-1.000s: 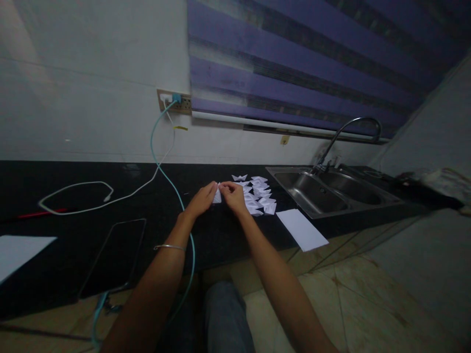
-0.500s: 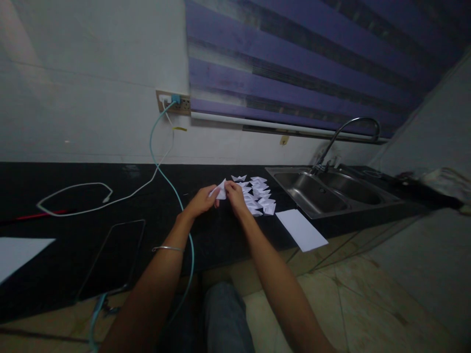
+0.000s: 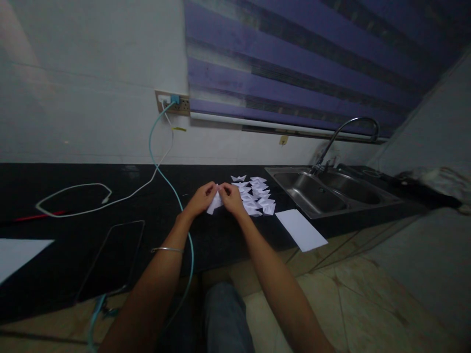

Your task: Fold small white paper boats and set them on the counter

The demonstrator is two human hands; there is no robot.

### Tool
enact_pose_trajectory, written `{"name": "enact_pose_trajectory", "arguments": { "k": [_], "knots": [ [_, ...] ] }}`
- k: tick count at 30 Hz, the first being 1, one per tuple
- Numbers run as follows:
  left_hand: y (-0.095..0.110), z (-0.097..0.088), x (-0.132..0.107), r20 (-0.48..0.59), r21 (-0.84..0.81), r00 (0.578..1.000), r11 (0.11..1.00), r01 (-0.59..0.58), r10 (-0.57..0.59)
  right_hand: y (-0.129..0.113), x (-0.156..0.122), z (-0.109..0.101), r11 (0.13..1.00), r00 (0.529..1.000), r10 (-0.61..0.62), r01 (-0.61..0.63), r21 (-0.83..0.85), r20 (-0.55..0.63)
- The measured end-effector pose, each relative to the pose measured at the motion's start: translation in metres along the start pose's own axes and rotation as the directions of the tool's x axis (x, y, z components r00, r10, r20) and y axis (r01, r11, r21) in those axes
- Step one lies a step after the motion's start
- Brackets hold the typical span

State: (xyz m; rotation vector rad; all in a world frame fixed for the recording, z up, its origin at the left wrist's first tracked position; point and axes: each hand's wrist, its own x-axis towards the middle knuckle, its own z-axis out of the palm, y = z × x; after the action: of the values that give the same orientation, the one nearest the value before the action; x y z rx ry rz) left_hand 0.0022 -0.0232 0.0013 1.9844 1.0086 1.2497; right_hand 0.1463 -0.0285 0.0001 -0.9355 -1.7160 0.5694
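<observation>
A small folded piece of white paper [image 3: 215,203] is pinched between my two hands above the dark countertop [image 3: 228,245]. My left hand [image 3: 201,198] grips its left side, and my right hand [image 3: 231,198] grips the right side, with the fingertips of both nearly meeting at the top. The fingers hide part of the folds. Just right of my right hand lie several folded paper boats [image 3: 253,196], grouped in rows. A flat white sheet of paper [image 3: 300,230] rests beyond them, near the counter's front edge.
A steel double sink [image 3: 312,191] with a curved faucet [image 3: 340,128] is at the right. On the left lie a dark tablet-like device [image 3: 110,262], a white cable [image 3: 73,186], a red pen-like stick [image 3: 40,215] and another white sheet [image 3: 22,255]. A teal cable [image 3: 172,184] passes under my left wrist.
My hands have drawn closer together at the top of the folded paper. The paper has turned, and its lower edge now hangs below the fingers.
</observation>
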Motion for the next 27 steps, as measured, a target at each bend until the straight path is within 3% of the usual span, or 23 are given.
{"name": "enact_pose_trajectory", "arguments": {
  "k": [4,7,12,17,22,27],
  "knots": [
    [-0.004,-0.002,0.003,-0.102,-0.037,0.995,0.999,0.01,-0.014,-0.003,0.001,0.001,0.989,0.999,0.041,-0.045,0.144,0.031],
    [-0.005,-0.008,0.006,-0.242,-0.111,0.97,0.994,0.014,-0.04,-0.009,-0.002,0.005,0.976,0.997,0.028,-0.044,0.215,0.077],
    [-0.006,-0.015,0.009,-0.415,-0.259,0.906,0.966,-0.022,-0.09,-0.015,-0.011,0.01,1.0,0.994,-0.011,0.008,0.026,0.113],
    [0.003,-0.012,0.009,-0.389,-0.41,0.914,0.91,-0.056,-0.119,-0.012,-0.009,0.01,0.984,0.993,-0.099,0.108,-0.144,0.07],
    [0.013,-0.011,0.007,-0.377,-0.504,0.913,0.862,-0.061,-0.156,-0.008,-0.003,0.007,0.988,0.989,-0.117,0.106,-0.116,-0.091],
    [0.01,-0.013,0.006,-0.18,-0.701,0.953,0.711,0.05,-0.244,-0.002,0.0,0.002,0.985,0.972,-0.09,0.056,-0.161,-0.219]
  ]
}}
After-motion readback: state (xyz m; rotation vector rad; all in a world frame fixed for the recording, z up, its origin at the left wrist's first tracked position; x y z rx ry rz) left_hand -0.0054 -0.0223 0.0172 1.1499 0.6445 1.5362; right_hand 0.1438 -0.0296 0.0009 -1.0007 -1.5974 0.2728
